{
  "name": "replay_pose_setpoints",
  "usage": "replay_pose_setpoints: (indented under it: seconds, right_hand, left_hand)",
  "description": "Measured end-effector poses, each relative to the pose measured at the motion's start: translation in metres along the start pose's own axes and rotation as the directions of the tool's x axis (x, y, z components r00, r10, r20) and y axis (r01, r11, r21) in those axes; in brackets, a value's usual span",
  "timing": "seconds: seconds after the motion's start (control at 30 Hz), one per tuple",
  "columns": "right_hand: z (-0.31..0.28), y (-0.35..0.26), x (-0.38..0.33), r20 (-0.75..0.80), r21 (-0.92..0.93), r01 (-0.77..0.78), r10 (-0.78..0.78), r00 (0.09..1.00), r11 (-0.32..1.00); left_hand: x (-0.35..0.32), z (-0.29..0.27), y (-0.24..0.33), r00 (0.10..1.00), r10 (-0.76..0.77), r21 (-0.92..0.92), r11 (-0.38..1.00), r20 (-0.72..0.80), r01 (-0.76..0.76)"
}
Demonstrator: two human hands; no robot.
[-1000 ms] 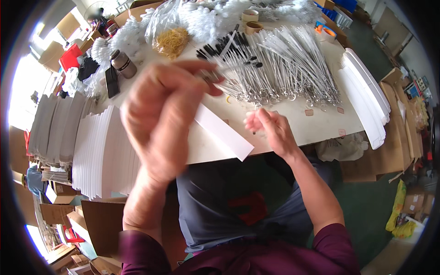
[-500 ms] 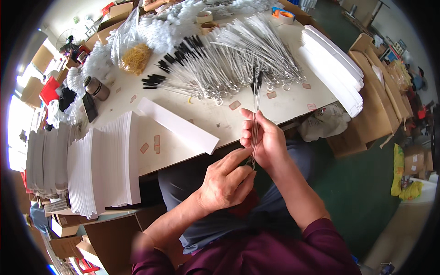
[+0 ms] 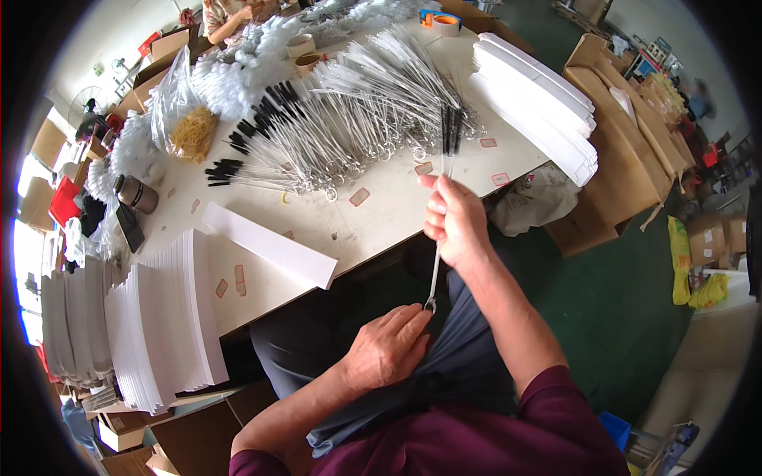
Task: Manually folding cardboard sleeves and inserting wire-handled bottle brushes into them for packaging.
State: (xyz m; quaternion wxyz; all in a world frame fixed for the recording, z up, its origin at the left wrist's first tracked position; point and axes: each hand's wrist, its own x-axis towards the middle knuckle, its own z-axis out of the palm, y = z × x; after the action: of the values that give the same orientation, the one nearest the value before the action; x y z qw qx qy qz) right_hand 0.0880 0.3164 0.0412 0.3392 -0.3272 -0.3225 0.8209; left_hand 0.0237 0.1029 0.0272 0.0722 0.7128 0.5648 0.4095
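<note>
My right hand (image 3: 458, 220) is closed around a small bundle of thin wire-handled brushes (image 3: 435, 274), holding it upright just off the table's front edge. Their black bristle ends (image 3: 451, 132) stick up above the fist. Lower down, my left hand (image 3: 386, 346) pinches the wire loops at the bottom of the same bundle, over my lap. On the table beyond lies a wide fanned pile of similar brushes (image 3: 349, 127), black or clear bristles away from me and ring ends toward me. A folded white card strip (image 3: 270, 244) lies left of my hands.
White folded card stacks stand at the left (image 3: 194, 309) and lie at the right (image 3: 540, 103). A bag of yellow rubber bands (image 3: 193, 135), tape rolls (image 3: 301, 45), a flask (image 3: 136, 193) and a phone (image 3: 129, 228) sit on the table. Cardboard boxes (image 3: 603, 174) stand right. Another person (image 3: 238, 17) works opposite.
My hands have moved apart along the bundle: the right is higher, the left lower at the loops. The wires, spread before, now run close together. The view has shifted.
</note>
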Motion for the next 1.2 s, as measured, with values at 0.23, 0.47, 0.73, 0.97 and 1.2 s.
replay_pose_setpoints:
  seconds: [0.23, 0.47, 0.73, 0.97, 1.2]
  right_hand:
    - [-0.072, -0.053, 0.093, -0.007, -0.713, 0.306, -0.442, 0.897, 0.631]
    - [-0.069, -0.091, 0.149, 0.161, -0.934, 0.326, -0.646, 0.746, 0.144]
    - [-0.066, -0.095, 0.164, 0.28, -0.905, 0.407, -0.547, 0.789, 0.124]
    - [-0.078, -0.103, 0.176, 0.199, -0.941, 0.324, -0.606, 0.77, 0.102]
    - [-0.045, -0.113, 0.119, 0.034, -0.745, 0.292, -0.404, 0.914, 0.6]
  left_hand:
    - [0.066, -0.017, -0.032, 0.996, -0.093, 0.003, 0.996, 0.016, 0.093]
    - [0.165, -0.022, -0.103, 0.948, -0.316, 0.014, 0.949, 0.03, 0.316]
    - [0.213, -0.007, -0.139, 0.929, -0.364, 0.015, 0.931, 0.064, 0.364]
    - [0.222, 0.001, -0.15, 0.9, -0.419, -0.134, 0.892, 0.117, 0.432]
    - [0.223, 0.004, -0.142, 0.791, -0.579, -0.442, 0.667, 0.199, 0.599]
